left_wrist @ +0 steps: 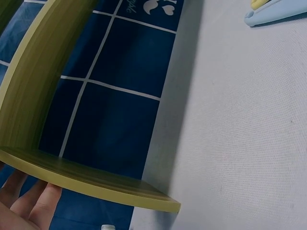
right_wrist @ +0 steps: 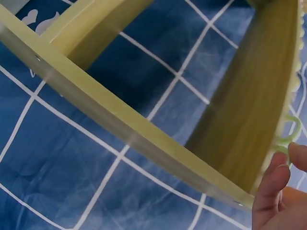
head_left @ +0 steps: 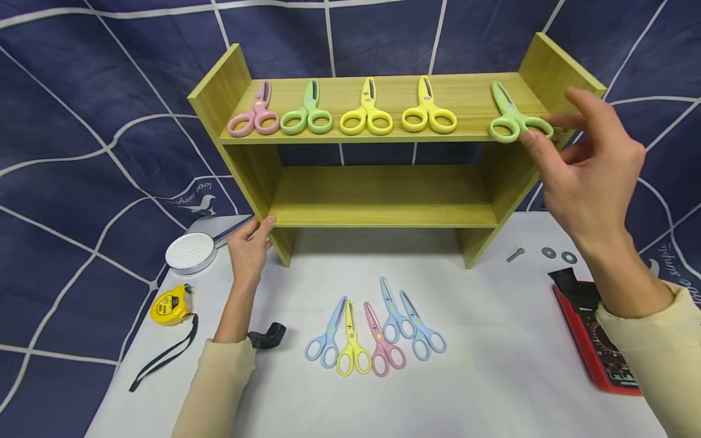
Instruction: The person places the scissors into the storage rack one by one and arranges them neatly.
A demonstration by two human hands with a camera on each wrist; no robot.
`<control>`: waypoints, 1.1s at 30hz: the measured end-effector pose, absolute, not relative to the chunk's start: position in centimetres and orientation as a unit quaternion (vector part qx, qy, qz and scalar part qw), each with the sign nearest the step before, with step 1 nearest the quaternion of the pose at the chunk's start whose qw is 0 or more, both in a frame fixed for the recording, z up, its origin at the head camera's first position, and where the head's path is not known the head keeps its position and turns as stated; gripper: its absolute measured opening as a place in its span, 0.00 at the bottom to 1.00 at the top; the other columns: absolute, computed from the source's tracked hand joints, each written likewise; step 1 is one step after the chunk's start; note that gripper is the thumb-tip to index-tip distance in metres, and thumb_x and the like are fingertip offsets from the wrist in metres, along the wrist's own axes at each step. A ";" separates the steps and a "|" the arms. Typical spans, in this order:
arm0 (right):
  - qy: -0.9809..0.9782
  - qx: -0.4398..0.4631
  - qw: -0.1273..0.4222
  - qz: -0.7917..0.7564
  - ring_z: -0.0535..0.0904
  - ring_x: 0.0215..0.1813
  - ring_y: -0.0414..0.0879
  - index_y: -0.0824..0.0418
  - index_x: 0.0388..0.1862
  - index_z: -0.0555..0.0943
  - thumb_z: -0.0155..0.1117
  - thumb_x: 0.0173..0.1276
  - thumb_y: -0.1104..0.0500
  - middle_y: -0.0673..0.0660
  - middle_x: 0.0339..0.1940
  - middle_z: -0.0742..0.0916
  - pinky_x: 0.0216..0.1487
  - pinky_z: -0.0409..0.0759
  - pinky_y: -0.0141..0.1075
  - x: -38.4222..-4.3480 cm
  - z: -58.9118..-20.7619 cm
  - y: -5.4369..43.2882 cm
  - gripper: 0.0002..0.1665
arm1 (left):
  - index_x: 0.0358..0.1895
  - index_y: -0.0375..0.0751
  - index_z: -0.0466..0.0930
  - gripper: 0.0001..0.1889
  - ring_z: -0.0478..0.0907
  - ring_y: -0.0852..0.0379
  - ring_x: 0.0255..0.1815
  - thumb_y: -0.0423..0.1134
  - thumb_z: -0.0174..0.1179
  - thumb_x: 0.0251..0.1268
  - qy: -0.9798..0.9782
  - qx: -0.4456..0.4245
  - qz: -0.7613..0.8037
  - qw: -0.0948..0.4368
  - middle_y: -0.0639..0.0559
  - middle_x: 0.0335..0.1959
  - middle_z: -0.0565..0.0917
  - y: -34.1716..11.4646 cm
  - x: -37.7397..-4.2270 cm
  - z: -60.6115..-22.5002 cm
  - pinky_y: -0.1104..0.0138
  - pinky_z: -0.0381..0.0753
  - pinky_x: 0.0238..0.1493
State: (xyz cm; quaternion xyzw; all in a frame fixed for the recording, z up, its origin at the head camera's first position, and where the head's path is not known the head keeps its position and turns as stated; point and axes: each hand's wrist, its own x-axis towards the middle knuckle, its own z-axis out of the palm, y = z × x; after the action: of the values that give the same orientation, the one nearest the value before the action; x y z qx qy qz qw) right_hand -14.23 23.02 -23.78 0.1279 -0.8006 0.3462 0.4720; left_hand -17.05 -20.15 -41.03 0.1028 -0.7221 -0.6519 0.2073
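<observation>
A two-tier wooden shelf (head_left: 383,210) stands on the white table. My left hand (head_left: 251,249) grips its left side panel low down, the thumb on the front edge; in the left wrist view the fingers (left_wrist: 45,206) lie along the panel's outer face. At the right end of the top board, my right hand (head_left: 594,164) pinches a handle loop of the green scissors (head_left: 508,115), whose blades point away. Left of it on that board lie pink scissors (head_left: 257,112), other green scissors (head_left: 308,112) and two yellow ones (head_left: 368,112), handles toward me.
Several scissors lie in front of the shelf: blue ones (head_left: 331,331), a yellow one (head_left: 351,334) and a pink one (head_left: 381,340). Leftward are a shower head (head_left: 190,252), tape measure (head_left: 171,305) and black bent piece (head_left: 269,336). A bolt (head_left: 516,254), washers (head_left: 549,252) and red-cased multimeter (head_left: 583,334) lie right.
</observation>
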 end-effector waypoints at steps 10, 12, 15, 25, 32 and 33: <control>-0.821 0.111 0.483 0.284 0.64 0.25 0.17 0.55 0.65 0.79 0.66 0.68 0.55 0.59 0.48 0.88 0.28 0.62 0.11 -15.1 -24.1 22.8 0.26 | 0.58 0.37 0.81 0.20 0.83 0.61 0.44 0.42 0.65 0.68 -0.724 0.100 -0.651 0.208 0.42 0.56 0.83 -20.1 -17.1 -41.2 0.71 0.87 0.40; -0.807 0.104 0.507 0.285 0.68 0.22 0.26 0.58 0.62 0.80 0.67 0.66 0.55 0.56 0.50 0.88 0.28 0.61 0.10 -14.9 -24.6 22.6 0.25 | 0.58 0.36 0.81 0.19 0.83 0.62 0.43 0.42 0.65 0.68 -0.720 0.101 -0.654 0.210 0.42 0.55 0.83 -20.1 -17.1 -41.2 0.71 0.87 0.39; -0.764 0.093 0.560 0.307 0.72 0.19 0.46 0.64 0.55 0.82 0.68 0.62 0.56 0.54 0.50 0.87 0.31 0.60 0.09 -14.0 -25.9 21.6 0.23 | 0.58 0.36 0.81 0.19 0.83 0.63 0.43 0.41 0.65 0.67 -0.717 0.102 -0.657 0.210 0.41 0.55 0.83 -20.1 -17.2 -41.3 0.70 0.87 0.40; -0.837 0.197 0.293 0.419 0.70 0.25 0.34 0.69 0.53 0.81 0.73 0.56 0.69 0.60 0.39 0.83 0.21 0.70 0.20 -8.0 -38.3 18.8 0.23 | 0.57 0.36 0.82 0.19 0.84 0.64 0.39 0.42 0.65 0.67 -0.723 0.112 -0.648 0.213 0.41 0.55 0.83 -20.1 -17.2 -41.4 0.71 0.87 0.37; -0.909 0.154 0.057 0.383 0.66 0.23 0.31 0.64 0.53 0.82 0.78 0.54 0.66 0.54 0.39 0.83 0.18 0.70 0.26 -3.7 -46.1 18.0 0.26 | 0.58 0.35 0.81 0.20 0.84 0.63 0.42 0.41 0.65 0.67 -0.717 0.105 -0.656 0.208 0.40 0.56 0.82 -20.1 -17.4 -41.3 0.70 0.87 0.40; -0.908 0.161 0.054 0.383 0.66 0.23 0.31 0.64 0.52 0.82 0.78 0.53 0.66 0.53 0.38 0.83 0.18 0.71 0.26 -3.3 -46.7 18.0 0.25 | 0.58 0.35 0.81 0.20 0.84 0.63 0.42 0.41 0.65 0.67 -0.718 0.105 -0.655 0.211 0.41 0.56 0.82 -20.2 -17.3 -41.3 0.70 0.87 0.39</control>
State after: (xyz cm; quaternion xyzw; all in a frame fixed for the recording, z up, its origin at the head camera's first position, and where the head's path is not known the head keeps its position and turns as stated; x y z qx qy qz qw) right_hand -3.29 18.00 -46.74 0.1613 -0.9079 0.3832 0.0538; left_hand -17.34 -20.17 -41.29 0.1049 -0.7185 -0.6546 0.2105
